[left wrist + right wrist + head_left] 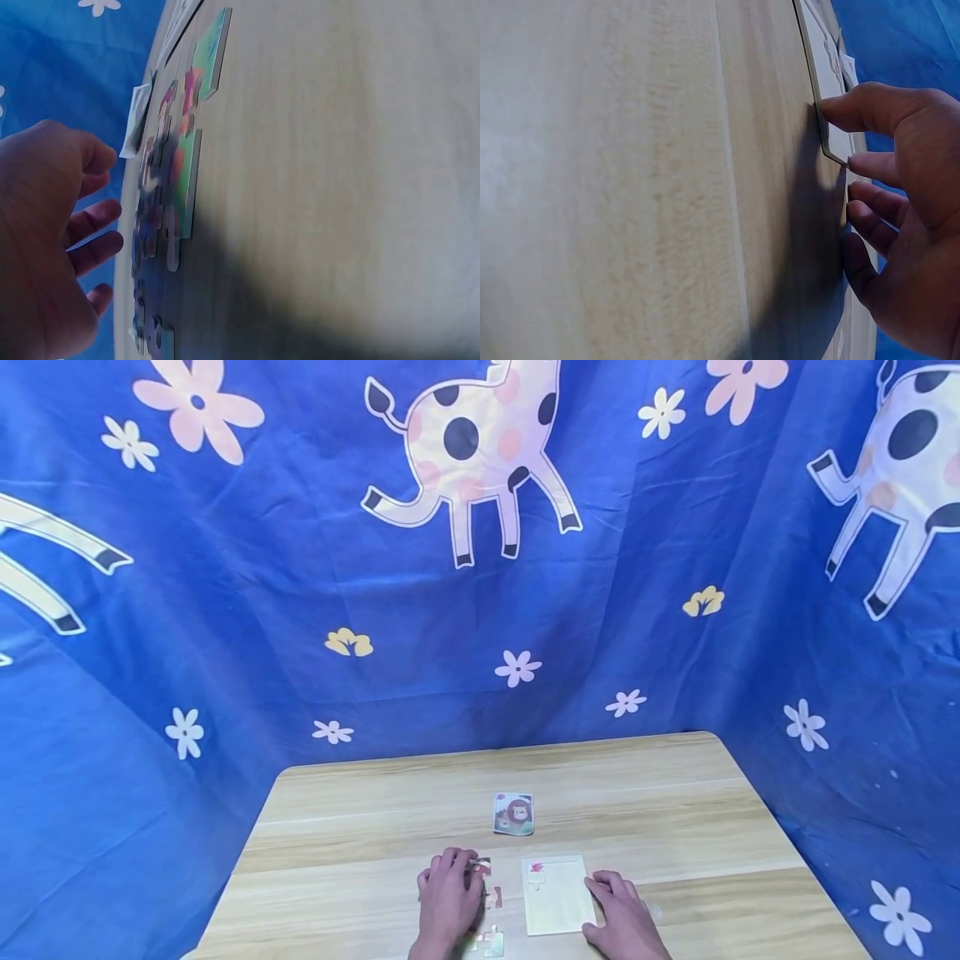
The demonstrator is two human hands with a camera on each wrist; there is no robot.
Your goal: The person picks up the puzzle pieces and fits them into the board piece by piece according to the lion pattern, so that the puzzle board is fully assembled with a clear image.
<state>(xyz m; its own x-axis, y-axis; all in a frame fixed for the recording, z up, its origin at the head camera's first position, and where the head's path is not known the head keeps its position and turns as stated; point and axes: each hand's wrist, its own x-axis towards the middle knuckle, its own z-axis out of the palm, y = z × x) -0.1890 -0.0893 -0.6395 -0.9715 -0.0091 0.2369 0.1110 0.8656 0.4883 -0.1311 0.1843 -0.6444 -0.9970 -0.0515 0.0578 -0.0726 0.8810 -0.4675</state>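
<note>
My left hand [450, 897] is over jigsaw pieces [492, 897] on the table, partly hiding them. In the left wrist view the fingers of that hand [52, 232] are loosely bent and apart, with no piece visible between them; more colourful pieces [184, 184] lie beside them. My right hand [626, 917] holds the lower right part of a pale square board [558, 902], which has one piece with a pink figure [536, 870] at its upper left. The right wrist view shows the thumb and a finger of this hand [922, 195] against the board's edges [826, 75].
A picture card with a lion [513, 814] lies on the wooden table [360, 827] beyond the pieces and the board. Blue cloth [450, 635] with cows and flowers hangs behind the table and at both sides. A small clear round thing [656, 912] is right of my right hand.
</note>
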